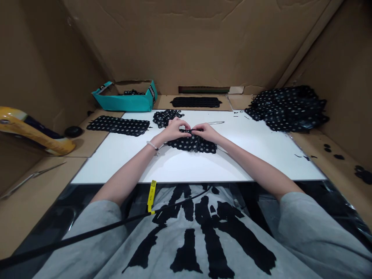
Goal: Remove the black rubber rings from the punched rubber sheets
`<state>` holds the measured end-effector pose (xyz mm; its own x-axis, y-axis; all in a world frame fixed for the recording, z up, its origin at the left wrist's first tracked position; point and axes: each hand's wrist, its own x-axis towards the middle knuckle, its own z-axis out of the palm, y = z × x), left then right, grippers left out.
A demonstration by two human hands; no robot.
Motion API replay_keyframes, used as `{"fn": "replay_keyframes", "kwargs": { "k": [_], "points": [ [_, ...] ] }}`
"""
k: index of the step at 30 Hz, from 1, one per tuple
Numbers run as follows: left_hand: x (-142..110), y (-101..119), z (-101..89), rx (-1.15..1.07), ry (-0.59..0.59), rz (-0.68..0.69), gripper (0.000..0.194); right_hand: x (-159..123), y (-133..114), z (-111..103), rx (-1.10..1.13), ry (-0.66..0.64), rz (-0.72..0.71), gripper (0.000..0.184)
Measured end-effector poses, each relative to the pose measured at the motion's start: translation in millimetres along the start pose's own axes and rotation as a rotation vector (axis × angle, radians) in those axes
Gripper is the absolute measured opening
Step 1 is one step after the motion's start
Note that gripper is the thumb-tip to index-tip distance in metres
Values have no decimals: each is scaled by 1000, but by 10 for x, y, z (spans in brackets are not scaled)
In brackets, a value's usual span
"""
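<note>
My left hand (174, 130) and my right hand (205, 132) meet over the middle of the white board, fingertips pinched at the upper edge of a black perforated sheet (193, 144). The sheet is dotted with rows of round pale holes and lies partly under the fingers. What exactly sits between the fingertips is too small to make out. Just behind my left hand is a heap of small black rings (167, 117). A silver pen-like tool (216, 123) lies beyond my right hand.
The white board (261, 166) rests among cardboard walls. On the left are another perforated sheet (119, 125), a teal box (124, 102), scissors (33, 175) and a yellow bottle-like container (35, 131). Stacked strips (196, 102) lie at the back; a sheet pile (290, 108) fills the right corner.
</note>
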<state>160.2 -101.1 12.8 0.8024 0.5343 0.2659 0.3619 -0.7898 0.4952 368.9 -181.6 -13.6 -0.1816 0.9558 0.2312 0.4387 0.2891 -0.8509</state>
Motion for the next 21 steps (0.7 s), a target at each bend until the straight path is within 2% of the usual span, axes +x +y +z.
{"fn": "replay_keyframes", "kwargs": {
  "k": [6, 8, 10, 12, 14, 17, 19, 21],
  "points": [
    [70, -98, -68, -188, 22, -131, 34, 7, 0, 10, -3, 19, 71, 31],
    [73, -196, -141, -237, 150, -227, 33, 7, -5, 3, -11, 22, 102, 30],
    [55, -317, -216, -204, 351, -328, 30, -1, -10, -6, -22, 18, 121, 28],
    [20, -435, -274, -81, 520, -430, 26, -14, -15, -12, -29, 10, 132, 26],
    [-19, -523, -302, 84, 594, -522, 25, -26, -20, -12, -24, 9, 138, 27],
    [-53, -554, -296, 245, 598, -555, 30, -29, -28, -19, -22, -1, 128, 29],
    [-47, -505, -268, 256, 551, -469, 36, -19, -33, -47, -26, -25, 95, 32],
    [-19, -421, -213, 196, 418, -313, 40, -4, -34, -106, -23, -68, 43, 35]
  ]
}}
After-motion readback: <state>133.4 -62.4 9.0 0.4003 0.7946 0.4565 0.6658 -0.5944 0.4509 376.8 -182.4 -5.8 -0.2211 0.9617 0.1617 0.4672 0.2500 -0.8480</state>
